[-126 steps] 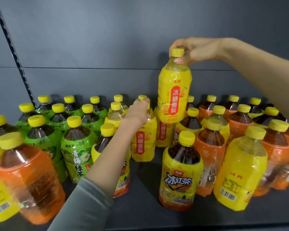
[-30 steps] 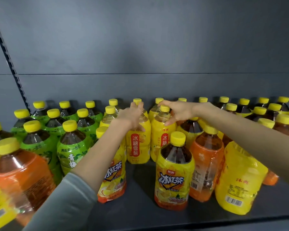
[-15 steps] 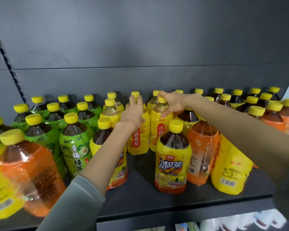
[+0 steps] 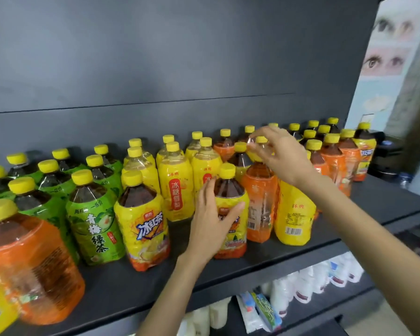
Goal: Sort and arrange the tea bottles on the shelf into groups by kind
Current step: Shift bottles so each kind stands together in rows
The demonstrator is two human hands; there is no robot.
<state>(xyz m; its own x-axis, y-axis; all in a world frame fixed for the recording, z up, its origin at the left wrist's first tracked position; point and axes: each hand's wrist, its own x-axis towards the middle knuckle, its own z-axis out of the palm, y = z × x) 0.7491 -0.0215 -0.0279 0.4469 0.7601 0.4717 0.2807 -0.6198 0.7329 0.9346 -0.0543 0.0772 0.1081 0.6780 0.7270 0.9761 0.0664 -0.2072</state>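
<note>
Our left hand [image 4: 212,224] lies flat, fingers spread, against the label of the iced-tea bottle [image 4: 228,187], which stands upright near the front of the shelf [image 4: 121,287]. Our right hand [image 4: 284,156] hovers with its fingers loosely curved and holding nothing, at the cap [image 4: 261,139] of the orange bottle [image 4: 260,190] just right of that palm. A full bottle should be heavy, its film slick and its walls yielding, so the stiff neck is the surer hold. Bottles crowd both sides. The dark deck looks smooth.
</note>
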